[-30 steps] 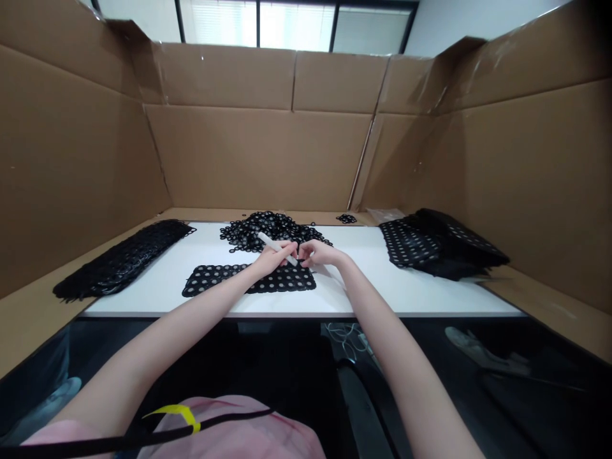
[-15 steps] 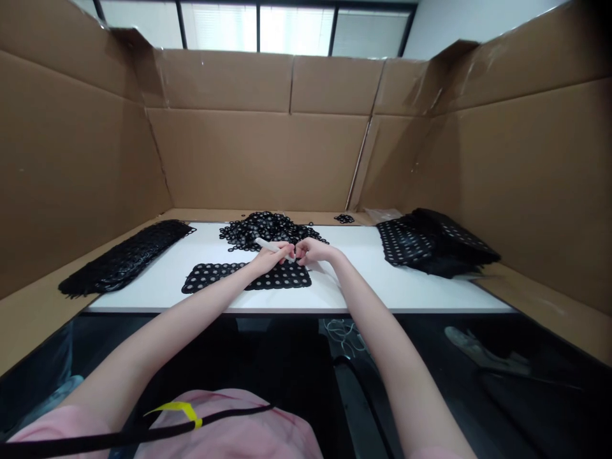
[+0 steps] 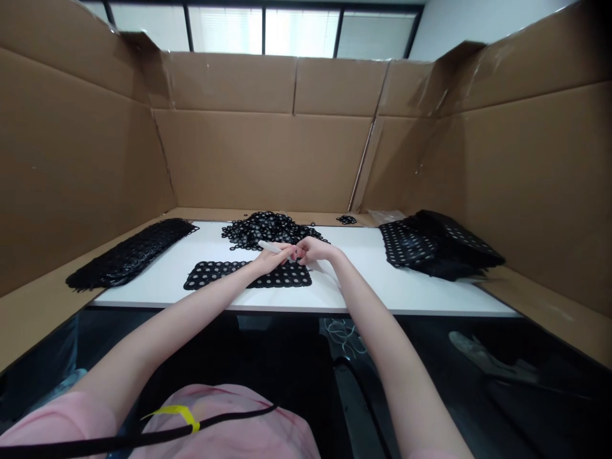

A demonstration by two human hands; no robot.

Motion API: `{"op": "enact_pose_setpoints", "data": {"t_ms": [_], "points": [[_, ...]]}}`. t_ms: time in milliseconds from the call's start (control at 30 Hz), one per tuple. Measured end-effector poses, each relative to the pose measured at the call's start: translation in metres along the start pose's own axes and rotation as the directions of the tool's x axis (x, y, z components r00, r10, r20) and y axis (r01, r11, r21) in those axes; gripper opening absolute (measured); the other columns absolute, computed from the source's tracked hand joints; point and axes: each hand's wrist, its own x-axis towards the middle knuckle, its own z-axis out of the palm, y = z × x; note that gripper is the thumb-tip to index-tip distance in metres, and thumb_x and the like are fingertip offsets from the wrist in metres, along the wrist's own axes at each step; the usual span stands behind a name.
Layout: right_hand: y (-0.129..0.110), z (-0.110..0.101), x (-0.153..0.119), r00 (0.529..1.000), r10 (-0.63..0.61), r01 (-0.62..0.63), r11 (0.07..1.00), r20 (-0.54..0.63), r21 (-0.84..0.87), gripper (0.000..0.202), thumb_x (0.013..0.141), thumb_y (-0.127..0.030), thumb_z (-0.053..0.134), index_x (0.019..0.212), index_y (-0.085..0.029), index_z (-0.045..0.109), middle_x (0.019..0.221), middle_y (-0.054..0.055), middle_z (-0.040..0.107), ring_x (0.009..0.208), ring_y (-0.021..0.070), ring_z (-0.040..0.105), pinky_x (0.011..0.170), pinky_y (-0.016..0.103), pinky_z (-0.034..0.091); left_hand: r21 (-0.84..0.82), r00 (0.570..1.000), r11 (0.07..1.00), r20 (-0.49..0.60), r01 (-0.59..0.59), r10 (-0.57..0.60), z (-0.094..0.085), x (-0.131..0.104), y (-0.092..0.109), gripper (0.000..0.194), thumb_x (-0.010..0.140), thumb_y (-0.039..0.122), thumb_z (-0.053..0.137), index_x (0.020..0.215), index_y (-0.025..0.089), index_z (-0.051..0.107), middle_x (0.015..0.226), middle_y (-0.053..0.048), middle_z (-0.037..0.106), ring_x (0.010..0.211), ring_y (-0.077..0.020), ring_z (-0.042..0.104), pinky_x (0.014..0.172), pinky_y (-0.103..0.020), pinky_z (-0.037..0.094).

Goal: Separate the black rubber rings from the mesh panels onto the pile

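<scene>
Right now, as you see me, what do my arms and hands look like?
Your left hand and right hand are bare, with no gloves visible. The left arm is bare up to a short, plain pink sleeve; just a sliver of pink shows on the right arm.

This looked like a makeshift workshop: cardboard walls [image 3: 262, 159] rose around a white table [image 3: 406, 290] across the frame's middle, with office-like windows [image 3: 224, 29] along the upper edge.
</scene>
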Motion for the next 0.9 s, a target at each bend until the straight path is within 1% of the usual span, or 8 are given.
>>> {"op": "enact_pose_setpoints", "data": {"t_ms": [100,233,433,567,767,900], "points": [[-0.001,0.0,0.0,1.0,-0.019,0.019,0.999,-0.004,-0.031,0.019,0.049,-0.015,0.072,0.066,-0.015,0.061,0.06,-0.004,0.059,0.059,0.01,0.053,0.057,0.021,0.041,-0.013,1.0,1.0,0.014,0.023,-0.023,0.004,0.001,-0.001,0.046,0.091,0.045,0.039,0.071,0.012,0.064,0.047,0.003,0.046,0.048,-0.0093,0.044,0.057,-0.023,0.036],[-0.001,-0.001,-0.001,0.999,-0.032,0.031,0.998,-0.015,-0.059,0.017,0.049,-0.015,0.071,0.061,-0.015,0.058,0.056,-0.005,0.055,0.056,0.0091,0.05,0.053,0.021,0.039,-0.044,0.996,0.996,0.033,0.081,-0.079,0.011,0.003,-0.002,0.048,0.089,0.048,0.043,0.063,0.013,0.06,0.041,0.004,0.043,0.041,-0.0079,0.04,0.051,-0.023,0.033],[0.0,-0.001,0.0,1.0,0.003,-0.003,1.0,-0.011,-0.024,0.02,0.048,-0.014,0.071,0.066,-0.015,0.062,0.059,-0.004,0.057,0.057,0.0096,0.052,0.055,0.021,0.041,-0.117,0.998,0.991,-0.022,0.061,-0.064,0.008,0.003,-0.001,0.049,0.091,0.049,0.04,0.069,0.012,0.063,0.043,0.003,0.045,0.043,-0.008,0.041,0.052,-0.023,0.033],[-0.003,-0.001,-0.001,1.0,0.01,-0.01,0.999,-0.012,-0.047,0.019,0.049,-0.013,0.071,0.066,-0.015,0.062,0.059,-0.004,0.057,0.058,0.0098,0.052,0.055,0.021,0.041,-0.08,0.999,0.996,-0.043,0.03,-0.034,0.006,0.002,0.001,0.049,0.092,0.049,0.038,0.069,0.013,0.062,0.045,0.003,0.046,0.046,-0.0088,0.042,0.056,-0.023,0.035],[-0.011,-0.001,-0.006,1.0,0.017,-0.018,0.999,-0.017,-0.051,0.019,0.048,-0.012,0.072,0.063,-0.015,0.062,0.059,-0.004,0.058,0.057,0.0094,0.051,0.056,0.022,0.041,-0.049,0.997,0.997,-0.052,0.055,-0.057,0.008,0.001,0.001,0.05,0.091,0.052,0.038,0.068,0.014,0.061,0.046,0.003,0.045,0.048,-0.0098,0.043,0.057,-0.024,0.036],[-0.011,-0.001,-0.005,1.0,0.0,-0.001,0.998,-0.016,-0.06,0.018,0.048,-0.012,0.071,0.064,-0.015,0.062,0.058,-0.004,0.057,0.058,0.0097,0.052,0.056,0.022,0.041,-0.026,0.998,0.999,-0.043,0.038,-0.039,0.007,0.001,0.001,0.049,0.09,0.051,0.039,0.067,0.014,0.06,0.047,0.002,0.047,0.049,-0.0102,0.044,0.058,-0.024,0.037]]}}
